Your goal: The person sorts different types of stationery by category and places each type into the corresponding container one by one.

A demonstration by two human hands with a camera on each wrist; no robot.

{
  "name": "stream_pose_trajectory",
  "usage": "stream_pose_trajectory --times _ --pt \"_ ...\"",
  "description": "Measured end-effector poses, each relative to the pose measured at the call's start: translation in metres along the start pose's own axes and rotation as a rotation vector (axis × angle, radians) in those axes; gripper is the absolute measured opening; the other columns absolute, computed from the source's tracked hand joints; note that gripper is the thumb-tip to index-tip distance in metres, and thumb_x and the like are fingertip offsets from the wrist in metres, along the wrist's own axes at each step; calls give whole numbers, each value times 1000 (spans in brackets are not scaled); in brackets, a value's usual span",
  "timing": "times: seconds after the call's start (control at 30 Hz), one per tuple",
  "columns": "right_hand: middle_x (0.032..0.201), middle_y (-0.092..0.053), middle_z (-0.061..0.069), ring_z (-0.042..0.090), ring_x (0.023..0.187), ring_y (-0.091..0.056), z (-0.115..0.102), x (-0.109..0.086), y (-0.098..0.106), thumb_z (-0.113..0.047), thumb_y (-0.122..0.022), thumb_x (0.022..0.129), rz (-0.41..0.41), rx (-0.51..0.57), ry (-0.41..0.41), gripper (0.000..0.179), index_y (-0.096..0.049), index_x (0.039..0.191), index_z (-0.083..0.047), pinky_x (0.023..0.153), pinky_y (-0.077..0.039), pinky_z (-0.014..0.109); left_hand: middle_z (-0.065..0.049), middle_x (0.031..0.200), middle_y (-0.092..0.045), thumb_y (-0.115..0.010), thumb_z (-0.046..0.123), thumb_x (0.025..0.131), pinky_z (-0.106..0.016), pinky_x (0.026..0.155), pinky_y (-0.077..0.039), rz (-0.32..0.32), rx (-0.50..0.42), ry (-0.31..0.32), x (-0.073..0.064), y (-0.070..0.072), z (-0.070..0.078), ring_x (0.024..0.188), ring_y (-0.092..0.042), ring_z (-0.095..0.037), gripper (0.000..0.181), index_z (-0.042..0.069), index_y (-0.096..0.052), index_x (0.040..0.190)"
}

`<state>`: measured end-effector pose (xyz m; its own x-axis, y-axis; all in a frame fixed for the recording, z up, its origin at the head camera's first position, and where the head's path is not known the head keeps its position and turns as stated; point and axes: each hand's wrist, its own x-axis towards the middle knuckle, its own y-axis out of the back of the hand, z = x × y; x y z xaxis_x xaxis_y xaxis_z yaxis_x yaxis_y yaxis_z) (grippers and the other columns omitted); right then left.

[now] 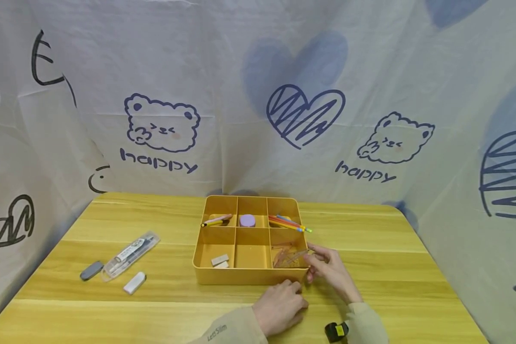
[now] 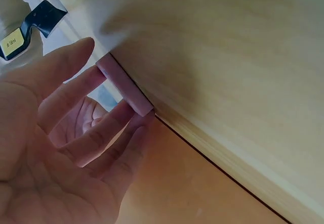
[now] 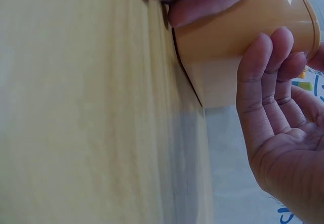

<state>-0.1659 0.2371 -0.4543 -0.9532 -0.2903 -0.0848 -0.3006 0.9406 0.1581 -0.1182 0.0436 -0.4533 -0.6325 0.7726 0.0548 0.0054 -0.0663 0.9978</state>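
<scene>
My left hand (image 1: 279,308) rests on the table before the yellow divided box (image 1: 251,276). In the left wrist view, its fingertips touch a pinkish eraser-like block (image 2: 124,85) beside the box; the thumb stands apart from it. The head view hides this block. At the box's front right corner is my right hand (image 1: 328,270), its thumb and forefinger around the end of a clear ruler (image 1: 295,258). The ruler slants out of the front right compartment among other transparent drawing tools. In the right wrist view, several curled fingers (image 3: 258,57) lie against the box's outer wall.
Two white erasers (image 1: 220,260), a purple round item (image 1: 247,220), pens (image 1: 217,221) and pencils (image 1: 285,223) occupy other compartments. Left of the box lie a clear pen case (image 1: 131,255), a grey oval item (image 1: 91,270) and a white block (image 1: 134,283). Printed cloth hangs behind.
</scene>
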Motion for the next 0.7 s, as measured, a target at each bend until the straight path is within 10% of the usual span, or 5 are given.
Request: stream_pose_trajectory --times 0.7 --pt "79 -68 -9 7 61 -64 0 0 -1 -21 -55 104 -7 1 11 66 -26 152 15 65 -61 27 6 110 -67 -71 25 93 -18 72 -54 34 -94 55 -16 3 -13 90 -61 -7 11 31 -80 97"
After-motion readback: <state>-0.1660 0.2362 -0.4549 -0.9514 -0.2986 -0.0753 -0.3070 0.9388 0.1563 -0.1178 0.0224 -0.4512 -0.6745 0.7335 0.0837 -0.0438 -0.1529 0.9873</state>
